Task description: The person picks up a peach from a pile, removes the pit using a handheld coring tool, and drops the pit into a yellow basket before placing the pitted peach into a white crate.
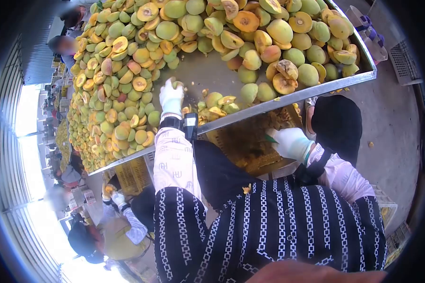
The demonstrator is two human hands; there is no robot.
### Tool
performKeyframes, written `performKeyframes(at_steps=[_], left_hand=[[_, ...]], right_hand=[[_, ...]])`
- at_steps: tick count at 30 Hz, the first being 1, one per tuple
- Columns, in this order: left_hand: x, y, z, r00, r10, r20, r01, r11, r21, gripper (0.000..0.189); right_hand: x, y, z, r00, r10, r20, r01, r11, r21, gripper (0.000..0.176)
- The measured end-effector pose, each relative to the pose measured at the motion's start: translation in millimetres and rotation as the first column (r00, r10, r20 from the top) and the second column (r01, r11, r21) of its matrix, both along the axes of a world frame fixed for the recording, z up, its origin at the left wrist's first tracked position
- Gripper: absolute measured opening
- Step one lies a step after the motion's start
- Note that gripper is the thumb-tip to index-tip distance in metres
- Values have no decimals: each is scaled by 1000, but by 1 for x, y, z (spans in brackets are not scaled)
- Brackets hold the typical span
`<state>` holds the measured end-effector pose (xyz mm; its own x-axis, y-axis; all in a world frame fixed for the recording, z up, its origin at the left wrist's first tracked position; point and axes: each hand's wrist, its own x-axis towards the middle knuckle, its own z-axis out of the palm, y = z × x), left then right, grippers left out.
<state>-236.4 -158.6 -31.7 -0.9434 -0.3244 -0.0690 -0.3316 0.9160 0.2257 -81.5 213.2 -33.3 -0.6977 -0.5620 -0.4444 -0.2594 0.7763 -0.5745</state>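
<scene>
Gloved in white, the left hand (pixel 171 98) reaches toward 11 o'clock over the metal worktop (pixel 198 70), fingers curled around a green fruit piece (pixel 176 84). At 3 o'clock, the right hand (pixel 290 144) is closed on a small green object (pixel 271 136), too blurred to identify, above a yellow crate (pixel 217 137) below the worktop's raised rim. Whole-looking and halved green-orange fruit (pixel 166 29) lies heaped from 9 to 1 o'clock; a few cut pieces (pixel 217 101) rest by the rim, near 12 o'clock. A co-worker (pixel 123 243) is at 8 o'clock. Good handling here probably means a light fingertip hold, so soft flesh is not bruised, with the left fingers well away from the green object, should it be sharp, and both wrists clear of the rim.
</scene>
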Motion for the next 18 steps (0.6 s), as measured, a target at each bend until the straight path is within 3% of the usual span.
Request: performKeyframes(at_steps=[1, 2, 3, 4, 5, 6, 8, 11, 14, 16, 18], left_hand=[[5, -7, -6, 989, 25, -142, -4, 990, 144, 50], [3, -22, -25, 936, 222, -275, -3, 784, 621, 46], [18, -14, -4, 887, 408, -215, 14, 441, 897, 43], [34, -7, 18, 832, 548, -88, 92, 21, 996, 41], [47, -9, 35, 872, 489, -24, 131, -186, 974, 40], [67, -6, 50, 914, 405, -10, 133, -276, 952, 44], [103, -1, 62, 962, 258, -88, 227, -579, 783, 47], [154, 43, 82, 922, 384, -55, 303, -623, 722, 47], [192, 74, 89, 933, 360, 3, 260, -679, 687, 47], [208, 84, 80, 956, 271, -110, 268, -661, 701, 51], [223, 105, 86, 952, 281, -124, 287, -664, 691, 52]], right_hand=[[-1, -2, -1, 1000, 7, -14, -7, 1000, -10, 42], [-2, -4, 1, 1000, 20, -19, -20, 1000, -12, 42], [-1, -7, 3, 1000, 20, -12, -20, 999, -48, 43], [1, -10, 5, 1000, 21, -7, -22, 996, -85, 44], [5, -14, 6, 999, 44, -13, -45, 995, -92, 44], [8, -16, 5, 996, 61, -68, -72, 980, -183, 45], [15, -23, 7, 989, 74, -125, -107, 950, -292, 46], [29, -34, 22, 951, -76, -299, -100, 840, -533, 48], [42, -46, 74, 899, -147, -413, -119, 826, -551, 47], [52, -52, 96, 877, -160, -453, -123, 837, -533, 51], [62, -53, 115, 776, -131, -617, -206, 872, -445, 56]])
